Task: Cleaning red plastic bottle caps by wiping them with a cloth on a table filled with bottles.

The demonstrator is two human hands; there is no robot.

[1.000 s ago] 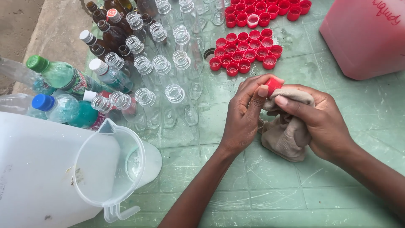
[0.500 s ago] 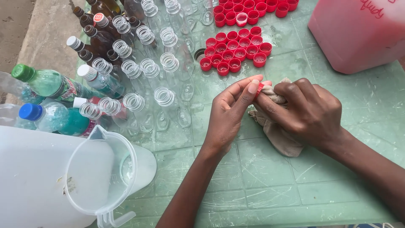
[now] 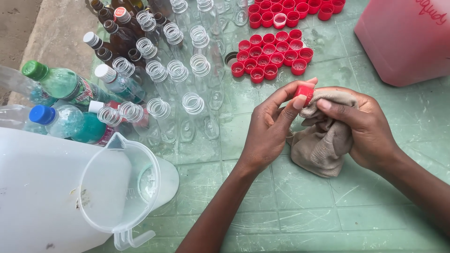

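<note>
Left hand [image 3: 267, 133] pinches a small red plastic screw cap [image 3: 304, 92] between thumb and fingertips, fingers curled closed on it. Right hand [image 3: 361, 126] is wrapped around a crumpled beige cloth rag [image 3: 323, 140], fingers closed on the fabric, index finger pressing the rag's top edge against the cap. Cap sits at the top of the rag, touching it, lifted off the green plastic table [image 3: 300, 197]; the rag's lower end rests on the table.

Landmark: the rag. Just above it, a cluster of loose red bottle caps [image 3: 272, 56] lies open side up on the table; further above, a second row of red caps [image 3: 295, 11] at the frame's top edge, one pale pink cap among them. Up and right of the rag, well apart, a large pink translucent plastic container [image 3: 403, 40]. Left of the rag, rows of empty clear plastic bottles without caps [image 3: 183, 79] stand upright, threaded necks showing. Further left, dark brown glass bottles [image 3: 117, 35], a green-capped bottle lying on its side [image 3: 61, 82] and a blue-capped bottle lying on its side [image 3: 61, 119]. Down and left of the rag, a clear plastic measuring jug [image 3: 119, 187] with its handle towards the camera, touching a large white plastic jerrycan [image 3: 37, 197].
</note>
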